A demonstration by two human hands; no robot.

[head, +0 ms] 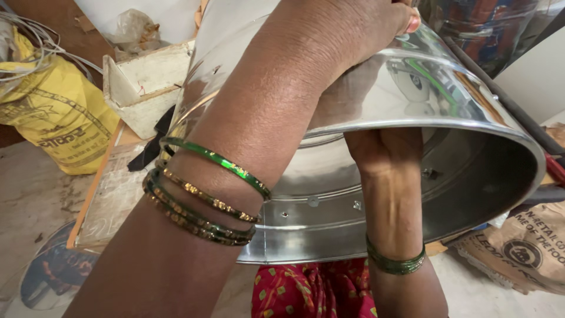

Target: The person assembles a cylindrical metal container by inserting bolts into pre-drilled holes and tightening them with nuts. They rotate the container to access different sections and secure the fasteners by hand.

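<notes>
A person steadies a polished steel drum (pixel 412 88) with both hands, its open mouth tipped toward the lower right of the frame.

The left hand (pixel 347 35), at top centre, lies closed over the outside of the shiny shell, thumb pressing near the upper edge; green and gold bangles (pixel 203 197) ring that wrist at centre left. The right hand (pixel 382 153) reaches up inside the mouth, seemingly gripping the inner wall, though its fingers are hidden. The work looks to be at the stage of holding and turning the shell; any next move would call for a firm two-handed grip on slick metal. Small holes and rivets dot the mirror-bright inside band. A yellow sack (pixel 56 118) sits at upper left, a white box (pixel 144 85) beside it.
</notes>
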